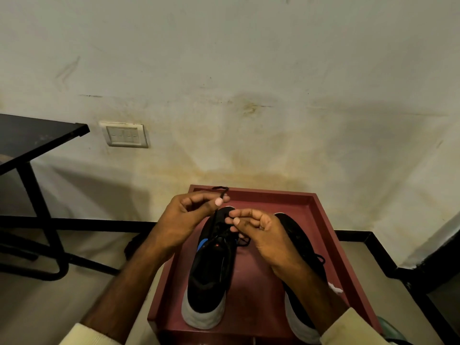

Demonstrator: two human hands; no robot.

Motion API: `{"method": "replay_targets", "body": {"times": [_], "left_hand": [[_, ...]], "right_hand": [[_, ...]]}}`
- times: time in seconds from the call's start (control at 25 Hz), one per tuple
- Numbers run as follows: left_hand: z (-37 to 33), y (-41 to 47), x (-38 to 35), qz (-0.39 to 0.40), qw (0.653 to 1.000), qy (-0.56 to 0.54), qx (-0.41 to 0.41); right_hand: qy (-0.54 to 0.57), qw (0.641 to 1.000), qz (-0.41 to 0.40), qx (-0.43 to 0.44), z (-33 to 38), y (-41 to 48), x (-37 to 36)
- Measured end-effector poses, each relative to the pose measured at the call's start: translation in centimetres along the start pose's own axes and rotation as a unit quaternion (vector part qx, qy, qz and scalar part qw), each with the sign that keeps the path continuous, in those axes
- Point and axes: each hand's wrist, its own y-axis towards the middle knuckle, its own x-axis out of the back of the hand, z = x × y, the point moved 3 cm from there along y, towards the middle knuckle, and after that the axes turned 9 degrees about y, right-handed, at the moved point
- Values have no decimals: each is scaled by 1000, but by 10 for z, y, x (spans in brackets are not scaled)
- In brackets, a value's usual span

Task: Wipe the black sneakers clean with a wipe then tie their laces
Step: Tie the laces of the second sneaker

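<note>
There are two black sneakers and two hands. Both sneakers stand side by side in one red tray [273, 202], with their toes pointing to the wall. The left sneaker [211, 270] shows almost whole. The right sneaker [298, 235] is mostly hidden under the right arm.

The left hand [189, 220] is above the toe of the left sneaker. Its thumb and finger pinch one black lace [222, 189] and hold a loop of it up. The right hand [263, 235] is just beside it, over the front of the same sneaker. Its fingers are curled and pinch the lace too.

One small white scrap [334, 288] lies in the tray by the right arm. One dark table [37, 135] stands at the left, and one switch plate [125, 136] is on the wall.
</note>
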Motion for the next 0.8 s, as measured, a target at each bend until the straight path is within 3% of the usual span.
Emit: {"method": "replay_targets", "body": {"times": [0.16,0.48,0.68,0.8], "left_hand": [[5,4,-5,47,996,80,-19],[5,6,-3,-2,976,215,15],[3,5,-4,35,983,183,0],[4,5,-1,61,980,192,-1]], "right_hand": [[-18,998,50,37,4,-1,-14],[-143,982,19,120,23,-15,-11],[-240,961,2,134,17,-13,-7],[-211,973,27,91,14,-10,-8]]}}
